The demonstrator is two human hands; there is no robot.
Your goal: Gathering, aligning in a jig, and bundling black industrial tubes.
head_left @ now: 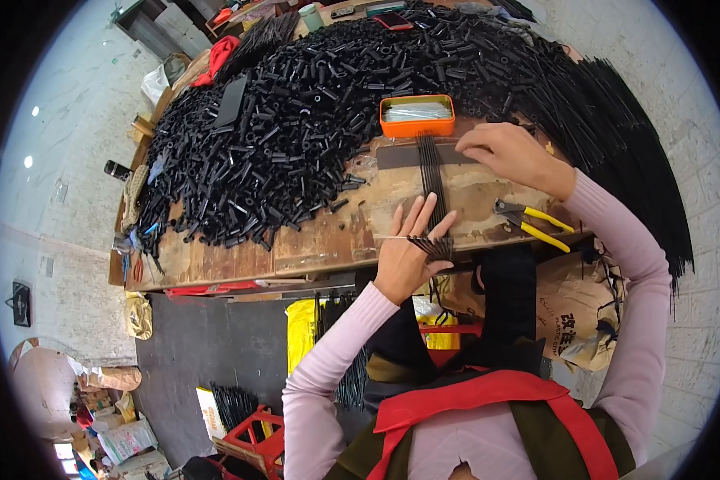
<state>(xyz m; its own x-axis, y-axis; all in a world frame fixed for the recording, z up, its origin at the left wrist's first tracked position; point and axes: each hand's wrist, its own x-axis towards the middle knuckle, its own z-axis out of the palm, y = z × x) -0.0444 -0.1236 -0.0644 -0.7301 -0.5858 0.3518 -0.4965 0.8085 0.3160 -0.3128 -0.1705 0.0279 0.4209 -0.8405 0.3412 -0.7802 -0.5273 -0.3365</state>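
Observation:
My left hand [408,254] lies on the lower part of a bundle of thin black rods [430,172], its fingers spread. Some strands fan out between the thumb and forefinger. A thin pale stick or wire [394,237] crosses by the fingers. To the right of the bundle's upper part, my right hand [508,152] hovers with its fingers bent and close together; whatever they may hold is hidden. Under the rods lies a dark flat strip [398,157]. An orange tin [418,130] of pale thin sticks stands at the bundle's far end. Yellow-handled pliers [536,222] rest below my right hand.
A big heap of short black tubes [296,136] covers the wooden table [320,240] at left and back. Long black rods [624,152] hang over the right side. A dark phone-like slab [230,102] rests on the heap. Below stand a red stool [252,440] and a sack [576,308].

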